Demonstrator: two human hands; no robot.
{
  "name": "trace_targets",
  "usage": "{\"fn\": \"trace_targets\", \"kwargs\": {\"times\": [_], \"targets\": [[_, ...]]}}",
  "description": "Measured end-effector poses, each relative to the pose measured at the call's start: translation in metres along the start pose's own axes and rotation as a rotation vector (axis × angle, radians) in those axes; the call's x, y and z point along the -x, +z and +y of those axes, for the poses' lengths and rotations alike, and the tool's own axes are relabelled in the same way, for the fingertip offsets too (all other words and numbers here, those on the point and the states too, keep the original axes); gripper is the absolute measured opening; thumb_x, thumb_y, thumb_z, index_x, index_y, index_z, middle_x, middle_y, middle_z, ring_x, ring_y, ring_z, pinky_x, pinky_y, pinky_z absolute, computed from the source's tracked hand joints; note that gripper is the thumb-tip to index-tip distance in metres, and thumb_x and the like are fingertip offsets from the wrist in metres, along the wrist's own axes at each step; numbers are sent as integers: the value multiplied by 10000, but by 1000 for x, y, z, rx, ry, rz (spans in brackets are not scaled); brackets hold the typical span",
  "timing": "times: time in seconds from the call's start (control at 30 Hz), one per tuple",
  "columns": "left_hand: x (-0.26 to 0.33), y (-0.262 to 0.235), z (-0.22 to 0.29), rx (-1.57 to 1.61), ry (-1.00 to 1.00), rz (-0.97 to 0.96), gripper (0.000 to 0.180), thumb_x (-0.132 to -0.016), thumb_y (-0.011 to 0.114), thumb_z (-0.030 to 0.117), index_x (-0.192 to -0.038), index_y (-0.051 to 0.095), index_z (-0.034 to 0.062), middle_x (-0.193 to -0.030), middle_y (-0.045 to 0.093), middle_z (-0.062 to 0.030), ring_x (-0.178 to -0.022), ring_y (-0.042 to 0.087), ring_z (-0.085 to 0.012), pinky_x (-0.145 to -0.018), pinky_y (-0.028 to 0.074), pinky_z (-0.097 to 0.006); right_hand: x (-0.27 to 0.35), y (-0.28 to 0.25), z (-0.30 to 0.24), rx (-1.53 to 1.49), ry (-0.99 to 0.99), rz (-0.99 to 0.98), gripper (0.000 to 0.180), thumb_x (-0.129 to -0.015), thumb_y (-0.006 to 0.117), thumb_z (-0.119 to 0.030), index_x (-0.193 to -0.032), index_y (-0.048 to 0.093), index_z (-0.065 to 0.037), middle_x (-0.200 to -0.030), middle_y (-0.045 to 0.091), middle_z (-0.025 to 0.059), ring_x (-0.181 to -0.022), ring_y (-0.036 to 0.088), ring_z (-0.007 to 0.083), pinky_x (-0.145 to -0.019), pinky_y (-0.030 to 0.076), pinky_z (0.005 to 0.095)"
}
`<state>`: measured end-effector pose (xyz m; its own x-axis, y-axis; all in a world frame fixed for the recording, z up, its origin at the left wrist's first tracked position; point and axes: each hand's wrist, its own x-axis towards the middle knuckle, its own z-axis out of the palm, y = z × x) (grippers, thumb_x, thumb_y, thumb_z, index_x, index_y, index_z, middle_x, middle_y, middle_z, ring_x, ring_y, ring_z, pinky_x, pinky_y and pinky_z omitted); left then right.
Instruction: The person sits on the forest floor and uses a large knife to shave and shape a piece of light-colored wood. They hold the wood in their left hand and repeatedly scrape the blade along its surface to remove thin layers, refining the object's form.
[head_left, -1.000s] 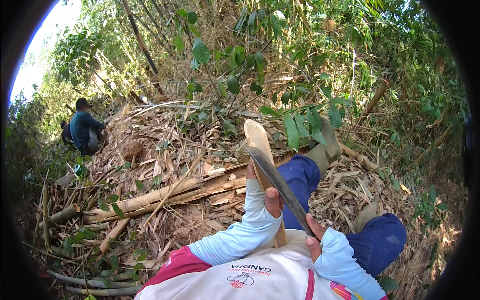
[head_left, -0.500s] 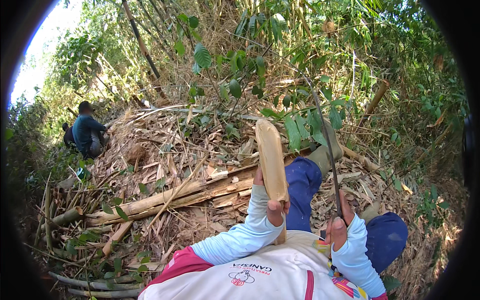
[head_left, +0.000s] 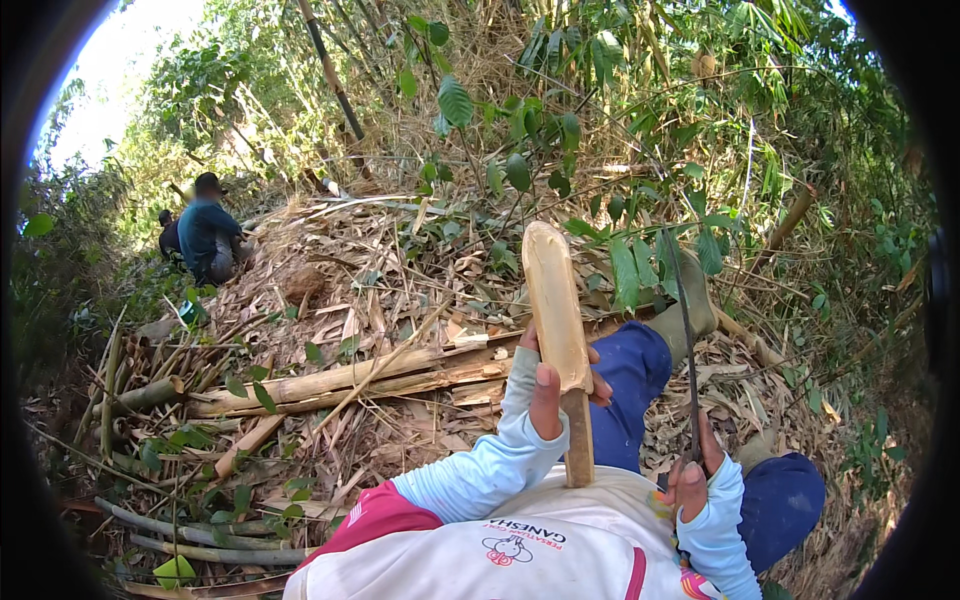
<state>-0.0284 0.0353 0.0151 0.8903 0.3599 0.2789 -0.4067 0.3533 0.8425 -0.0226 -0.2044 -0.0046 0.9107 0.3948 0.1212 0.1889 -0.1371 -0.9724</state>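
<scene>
My left hand (head_left: 546, 402) is closed around a pale, paddle-shaped piece of wood (head_left: 556, 300), thumb on the near side and fingertips showing at its right edge. Its long rounded blade points up and away, and the narrower handle runs down to my shirt front. My right hand (head_left: 692, 484) grips a machete (head_left: 688, 350) at its lower end. The thin dark blade stands nearly upright, seen almost edge-on, and apart from the wood. Its handle is mostly hidden by my fingers.
My blue-trousered leg (head_left: 625, 390) stretches ahead to a muddy boot (head_left: 690, 300). A split bamboo log (head_left: 330, 388) lies across dry leaf litter. Cut poles (head_left: 215, 535) lie at lower left. A leafy sapling (head_left: 630, 265) stands ahead. A person in dark teal (head_left: 207, 230) sits farther left, with another behind.
The paddle-shaped wood has tilted, so more of its handle shows below my left hand. The machete blade has swung and now looks shorter and straighter. The whole view has shifted slightly.
</scene>
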Motion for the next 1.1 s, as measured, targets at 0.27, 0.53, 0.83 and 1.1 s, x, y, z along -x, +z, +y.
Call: {"fn": "trace_targets", "kwargs": {"times": [0.27,0.53,0.83,1.1], "targets": [[-18,-11,25,-18,-182,72,525,-960,462,452,-1262,378,31,-997,615,-201,-881,666,-308,-729,576,-411,4,-1,12,-108,16,-52,666,-947,548,-370,-1483,278,-81,-628,488,26,-466,460,98,-413,410,222],[-56,-30,49,150,-431,64,793,-814,443,761,-1013,509,-4,-794,629,-171,-708,672,-306,-642,573,-437,-7,0,39,-211,73,-51,688,-934,567,-361,-1483,265,-75,-632,487,26,-464,464,101,-411,411,224],[-69,-41,49,-8,-496,168,891,-731,396,865,-742,579,-7,-739,620,-155,-567,629,-253,-514,527,-384,-13,3,42,-212,106,-60,714,-920,587,-352,-1482,251,-68,-636,486,27,-462,469,105,-408,413,227],[-58,-28,29,115,-299,111,423,-931,563,423,-1061,545,21,-830,632,-106,-593,611,-156,-544,540,-321,-12,4,48,-226,114,-53,738,-907,606,-343,-1482,238,-62,-640,486,27,-459,474,108,-406,415,230]]}}
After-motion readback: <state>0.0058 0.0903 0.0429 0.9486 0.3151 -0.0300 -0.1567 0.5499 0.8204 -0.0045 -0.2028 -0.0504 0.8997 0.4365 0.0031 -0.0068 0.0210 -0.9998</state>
